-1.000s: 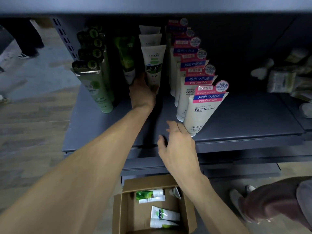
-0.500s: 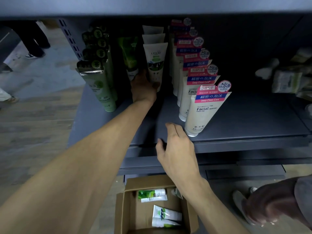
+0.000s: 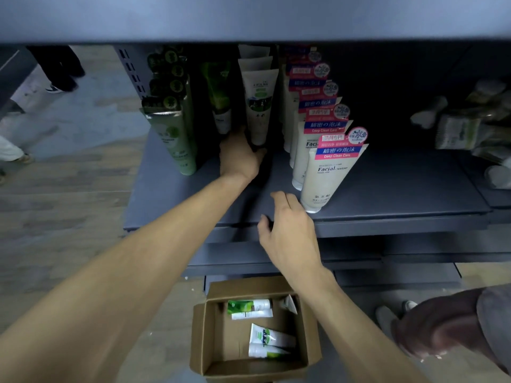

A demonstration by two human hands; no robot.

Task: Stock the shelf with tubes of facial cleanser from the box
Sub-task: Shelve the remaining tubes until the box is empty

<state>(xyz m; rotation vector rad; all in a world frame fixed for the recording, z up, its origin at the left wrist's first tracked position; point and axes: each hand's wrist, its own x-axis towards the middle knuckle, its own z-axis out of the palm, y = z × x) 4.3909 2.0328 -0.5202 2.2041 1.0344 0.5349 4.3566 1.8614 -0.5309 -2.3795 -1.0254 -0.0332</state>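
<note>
My left hand (image 3: 240, 158) reaches deep onto the grey shelf (image 3: 387, 194) and grips the cap end of a white tube with a green picture (image 3: 258, 106), the front one of a short upright row. My right hand (image 3: 290, 233) hovers over the shelf's front edge with relaxed fingers, holding nothing, just left of the front Facial Cleanser tube (image 3: 329, 175). Below the shelf an open cardboard box (image 3: 201, 335) on the floor holds several white and green tubes (image 3: 249, 308).
Tall green tubes (image 3: 172, 136) stand in a row at the shelf's left end. A row of pink-labelled white tubes runs back behind the front one. Loose packets (image 3: 464, 128) lie at the shelf's right. Another person's hand (image 3: 437, 327) and shoes are at lower right; legs stand far left.
Both hands have stayed nearly where they were. My left hand keeps its hold at the foot of the white tube. The view has shifted slightly.
</note>
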